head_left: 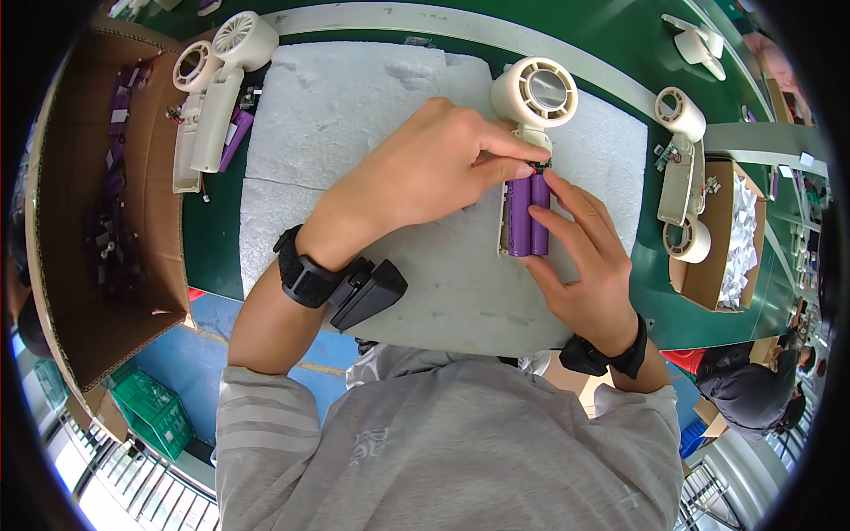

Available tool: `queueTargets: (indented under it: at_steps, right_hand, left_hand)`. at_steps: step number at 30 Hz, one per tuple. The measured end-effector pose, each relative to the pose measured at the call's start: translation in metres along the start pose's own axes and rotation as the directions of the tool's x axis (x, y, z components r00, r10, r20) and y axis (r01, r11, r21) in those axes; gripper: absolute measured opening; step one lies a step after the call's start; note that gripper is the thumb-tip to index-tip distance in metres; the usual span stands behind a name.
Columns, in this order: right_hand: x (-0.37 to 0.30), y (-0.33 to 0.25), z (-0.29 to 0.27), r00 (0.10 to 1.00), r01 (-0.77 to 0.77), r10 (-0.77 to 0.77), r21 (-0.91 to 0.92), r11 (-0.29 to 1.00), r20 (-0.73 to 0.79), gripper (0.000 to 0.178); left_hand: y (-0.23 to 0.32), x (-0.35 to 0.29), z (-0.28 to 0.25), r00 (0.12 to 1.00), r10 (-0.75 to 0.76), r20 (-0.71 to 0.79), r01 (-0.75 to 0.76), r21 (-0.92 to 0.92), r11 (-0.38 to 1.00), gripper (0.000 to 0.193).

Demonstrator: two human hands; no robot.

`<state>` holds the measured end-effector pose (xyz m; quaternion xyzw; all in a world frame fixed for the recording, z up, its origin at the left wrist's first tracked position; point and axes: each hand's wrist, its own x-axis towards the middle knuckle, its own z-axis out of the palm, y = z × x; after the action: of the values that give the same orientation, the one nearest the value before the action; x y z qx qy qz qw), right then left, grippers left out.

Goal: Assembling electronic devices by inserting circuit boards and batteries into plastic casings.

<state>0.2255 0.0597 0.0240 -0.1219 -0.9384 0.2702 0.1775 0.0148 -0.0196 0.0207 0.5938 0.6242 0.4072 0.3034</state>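
A cream handheld fan (505,93) lies on the foam pad with its handle shell open. Two purple cylindrical batteries (520,217) sit side by side in that handle. At the neck, the thumb and forefinger of my left hand (434,164) are pinched together over a small dark circuit board (540,165); a bit of red shows there, and what they pinch is too small to make out. My right hand (589,252) steadies the batteries from the right, its fingertips on them and its thumb at their lower end.
Grey-white foam padding (354,97) covers the green bench. Open fan parts (212,115) and purple batteries lie at the left, beside a deep cardboard box (146,265) of purple batteries. More fan parts (680,177) and a small carton (744,239) of white pieces stand right.
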Motion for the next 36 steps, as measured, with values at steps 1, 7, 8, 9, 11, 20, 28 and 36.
queueTargets:
  at_steps: [1,7,8,9,11,20,28,36]
  right_hand:
    - [0.001,0.001,0.000,1.000,-0.011,0.011,0.015,1.000,-0.009,0.051]
    - [0.003,0.003,0.003,0.992,-0.122,0.125,0.152,0.981,-0.009,0.045]
    - [0.004,0.002,0.002,0.989,-0.144,0.145,0.161,0.976,0.006,0.043]
    - [0.005,0.002,0.002,0.986,-0.166,0.165,0.170,0.971,0.020,0.041]
    - [0.008,0.002,0.001,0.982,-0.190,0.187,0.179,0.965,0.037,0.040]
    - [0.014,0.003,0.004,0.980,-0.200,0.189,0.238,0.950,0.068,0.032]
    - [0.012,-0.004,0.003,0.957,-0.290,0.277,0.212,0.933,0.091,0.025]
    - [0.015,0.014,-0.011,0.970,-0.221,0.167,0.354,0.909,0.179,0.030]
  left_hand:
    - [-0.001,0.000,0.000,1.000,-0.001,-0.005,0.001,-0.003,1.000,0.028]
    - [0.004,0.000,-0.005,0.996,-0.074,0.058,0.074,-0.001,0.997,0.036]
    - [0.005,0.000,-0.006,0.991,-0.098,0.090,0.101,-0.025,0.995,0.038]
    - [0.004,0.000,-0.005,0.991,-0.099,0.090,0.102,-0.027,0.994,0.038]
    - [0.001,0.000,-0.004,0.993,-0.088,0.083,0.091,-0.024,0.996,0.044]
    - [-0.001,0.001,-0.004,0.988,-0.123,0.092,0.124,-0.005,0.992,0.047]
    - [0.000,0.002,-0.002,0.986,-0.133,0.097,0.138,-0.053,0.989,0.047]
    - [0.000,0.002,-0.004,0.981,-0.168,0.099,0.174,-0.060,0.983,0.045]
